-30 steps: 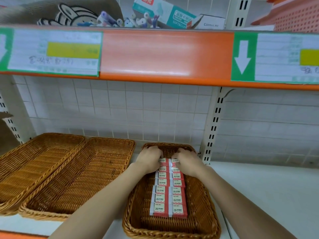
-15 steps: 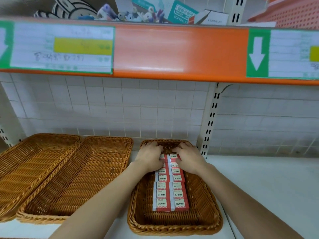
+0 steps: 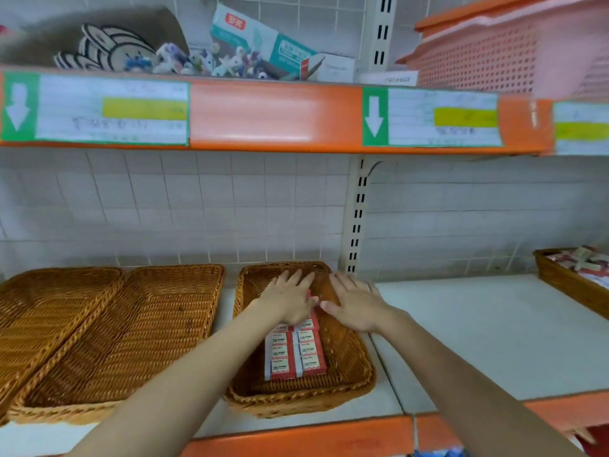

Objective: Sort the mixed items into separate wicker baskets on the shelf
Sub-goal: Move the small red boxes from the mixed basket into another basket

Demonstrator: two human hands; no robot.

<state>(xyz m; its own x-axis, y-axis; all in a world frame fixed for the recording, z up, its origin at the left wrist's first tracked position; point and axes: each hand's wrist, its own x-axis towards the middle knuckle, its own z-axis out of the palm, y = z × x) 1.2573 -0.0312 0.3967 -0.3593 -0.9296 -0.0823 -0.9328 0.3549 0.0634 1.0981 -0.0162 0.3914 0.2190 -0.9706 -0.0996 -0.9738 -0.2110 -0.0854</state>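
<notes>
My left hand [image 3: 290, 303] lies flat, fingers spread, on the boxes [image 3: 295, 352] in the wicker basket [image 3: 349, 361]; my right hand [image 3: 356, 306], wide too, hovers beside it.

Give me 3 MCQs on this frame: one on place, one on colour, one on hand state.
1. Where do the red-and-white 2B boxes lie?
A. in the wicker basket under the hands
B. in the far-left wicker basket
C. on the bare white shelf

2. What colour is the edge strip of the upper shelf?
A. blue
B. orange
C. black

3. How are the hands held?
A. both fists closed round a box
B. both with fingers spread flat
C. one hand lifting a basket

Key:
1 A: the boxes sit in two rows inside the wicker basket that both arms reach into.
2 B: the strip between the green-arrow labels is orange.
3 B: the left hand and the right hand show straight, splayed fingers over the basket's far end.
</notes>
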